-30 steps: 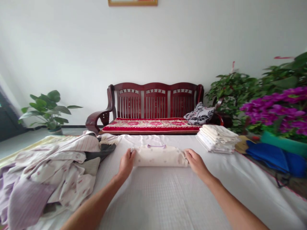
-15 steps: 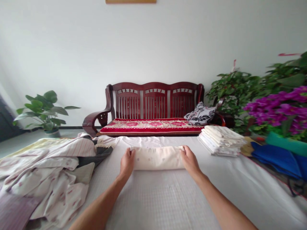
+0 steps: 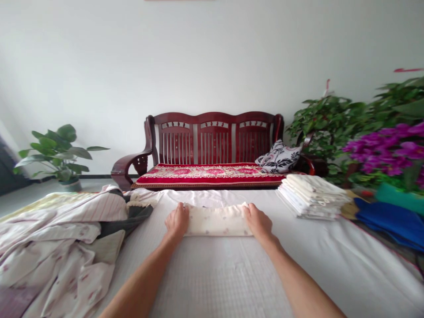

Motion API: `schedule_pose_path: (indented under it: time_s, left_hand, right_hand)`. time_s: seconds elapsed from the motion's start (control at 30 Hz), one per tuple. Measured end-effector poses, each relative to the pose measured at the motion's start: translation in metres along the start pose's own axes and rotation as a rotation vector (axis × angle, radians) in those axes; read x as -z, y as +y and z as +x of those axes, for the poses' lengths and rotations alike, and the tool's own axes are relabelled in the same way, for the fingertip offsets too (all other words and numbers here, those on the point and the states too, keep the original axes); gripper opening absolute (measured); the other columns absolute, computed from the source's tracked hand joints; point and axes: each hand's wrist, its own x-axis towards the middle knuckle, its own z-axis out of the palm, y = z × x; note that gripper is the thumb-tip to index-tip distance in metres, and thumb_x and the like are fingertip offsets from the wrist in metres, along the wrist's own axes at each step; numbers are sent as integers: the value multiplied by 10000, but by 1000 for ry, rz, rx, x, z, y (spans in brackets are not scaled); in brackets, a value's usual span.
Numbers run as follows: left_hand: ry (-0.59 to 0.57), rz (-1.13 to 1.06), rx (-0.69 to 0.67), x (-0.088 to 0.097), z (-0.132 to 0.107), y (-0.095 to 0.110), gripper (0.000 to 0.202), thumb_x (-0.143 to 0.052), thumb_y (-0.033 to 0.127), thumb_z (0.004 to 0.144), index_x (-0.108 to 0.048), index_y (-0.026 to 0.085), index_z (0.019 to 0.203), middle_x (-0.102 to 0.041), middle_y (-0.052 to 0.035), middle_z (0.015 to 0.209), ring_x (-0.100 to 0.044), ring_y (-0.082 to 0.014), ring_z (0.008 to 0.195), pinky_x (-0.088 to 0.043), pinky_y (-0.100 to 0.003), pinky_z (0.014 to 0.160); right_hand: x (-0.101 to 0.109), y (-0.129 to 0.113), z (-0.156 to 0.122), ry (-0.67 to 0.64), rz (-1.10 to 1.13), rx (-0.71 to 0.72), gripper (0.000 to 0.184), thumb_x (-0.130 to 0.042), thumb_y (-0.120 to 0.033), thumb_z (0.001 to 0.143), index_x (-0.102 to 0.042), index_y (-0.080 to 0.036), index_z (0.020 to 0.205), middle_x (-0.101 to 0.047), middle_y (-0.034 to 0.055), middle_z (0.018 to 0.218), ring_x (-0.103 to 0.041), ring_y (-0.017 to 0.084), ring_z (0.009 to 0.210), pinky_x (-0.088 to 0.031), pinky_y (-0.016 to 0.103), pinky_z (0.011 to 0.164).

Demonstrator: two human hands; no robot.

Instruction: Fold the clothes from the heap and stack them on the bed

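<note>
A cream garment with small pink dots point(image 3: 217, 221) lies folded into a narrow strip on the white sheet point(image 3: 212, 274) straight ahead. My left hand point(image 3: 176, 221) grips its left end with curled fingers. My right hand point(image 3: 258, 222) grips its right end the same way. Both arms reach forward over the sheet.
A heap of unfolded pale clothes point(image 3: 62, 238) lies at the left. A stack of folded cream garments point(image 3: 311, 196) sits at the right, with blue cloth point(image 3: 391, 223) beyond it. A dark wooden bench with a red cushion point(image 3: 212, 152) stands behind, and plants point(image 3: 371, 128) fill the right side.
Both hands have closed on the ends of the garment and folded it into a narrower strip; its purple collar no longer shows. The hands have come a little closer together.
</note>
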Motion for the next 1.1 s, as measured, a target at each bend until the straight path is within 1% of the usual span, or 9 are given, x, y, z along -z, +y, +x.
schedule_pose_path:
  time_s: [0.17,0.27,0.4,0.5,0.57,0.67,0.77,0.93,1.1]
  left_hand:
    - [-21,124,-32,0,-1,1,364,-349,444,997,-641,237,1063,-759,-147,1003,-702,-318,984,-459,-419,869]
    - [-32,199,-82,0,2,-1,383,-353,424,985,-653,206,1081,-758,-162,992,-686,-337,1031,-422,-458,938]
    - [60,247,-159,6,2,-2,427,-426,381,957,-592,171,1290,-723,-165,1147,-643,-344,1105,-393,-483,994]
    - [148,260,-365,8,-5,8,442,-439,287,964,-566,156,1366,-642,-162,1334,-565,-322,1247,-339,-462,1097]
    - [101,234,-517,4,-14,19,424,-419,207,968,-592,164,1353,-602,-130,1416,-490,-288,1356,-282,-423,1168]
    - [-49,212,-636,-8,-28,33,441,-397,210,994,-560,182,1403,-530,-95,1510,-399,-265,1450,-260,-416,1205]
    - [-178,255,-698,-20,-35,36,474,-374,330,1030,-492,192,1468,-450,-111,1571,-355,-294,1481,-270,-470,1202]
    - [-256,328,-705,-19,-23,21,523,-368,483,1027,-457,276,1498,-395,-84,1609,-323,-333,1492,-245,-535,1195]
    - [-290,340,-578,-9,-5,1,549,-325,487,1031,-401,282,1534,-352,-100,1630,-277,-344,1510,-239,-588,1183]
  right_hand:
    - [-3,5,4,15,44,-20,533,-216,-504,1014,-683,-253,1072,-756,129,1034,-712,259,941,-470,344,752]
    - [-6,11,7,32,41,-12,447,-319,-513,990,-688,-268,1051,-762,108,989,-711,262,902,-462,337,709]
    - [-4,19,9,161,71,17,375,-382,-436,988,-685,-254,1113,-747,99,1091,-686,254,948,-470,340,735]
    - [1,12,5,336,51,202,377,-380,-271,984,-659,-197,1226,-703,138,1215,-632,267,1107,-463,386,927]
    - [-1,-4,-4,353,62,405,419,-376,-230,976,-622,-170,1310,-660,152,1313,-558,281,1258,-405,427,1068]
    - [-15,-33,-24,209,74,671,496,-369,-298,998,-517,-160,1451,-521,136,1509,-405,285,1434,-314,475,1178]
    - [-34,-48,-38,55,17,792,550,-355,-391,1019,-463,-151,1501,-456,136,1561,-382,286,1458,-274,499,1208]
    - [-38,-24,-22,-4,-49,690,558,-363,-460,1012,-480,-212,1499,-435,122,1575,-364,291,1470,-232,530,1218]
    - [-29,12,4,-43,-59,524,509,-362,-399,1010,-504,-243,1473,-422,131,1584,-331,307,1487,-244,610,1181]
